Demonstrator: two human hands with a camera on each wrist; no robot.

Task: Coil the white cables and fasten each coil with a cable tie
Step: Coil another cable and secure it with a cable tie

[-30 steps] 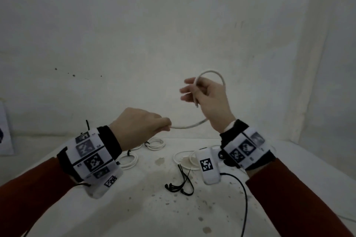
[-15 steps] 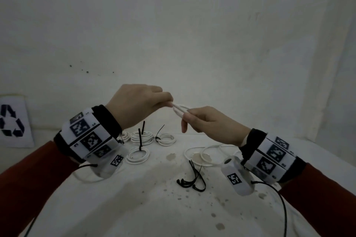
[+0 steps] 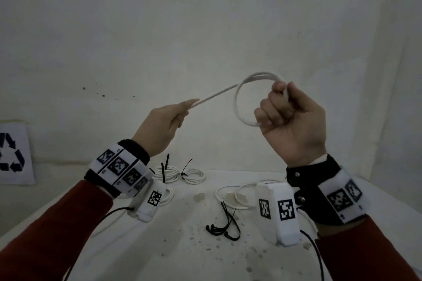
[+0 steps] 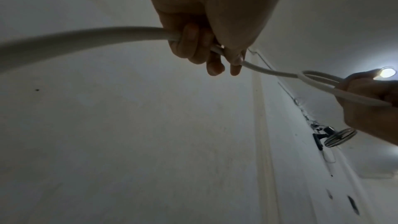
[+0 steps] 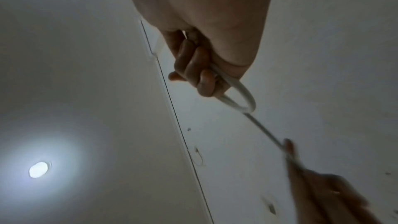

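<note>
Held above the counter (image 3: 228,258): a white cable (image 3: 237,100), partly wound into a small coil (image 3: 251,80). Right hand (image 3: 294,121) curled in a fist round the coil's right side; left hand (image 3: 164,125) left of the coil, pinching the straight run taut between thumb and fingertips. Below the coil, on the counter: finished tied coils (image 3: 194,175), a loose cable (image 3: 228,194), spare black ties (image 3: 228,223). Risks, as judged: turns springing open had the fist slackened; uneven loops from too hard a pull; free tail left of the left hand snagging.
</note>
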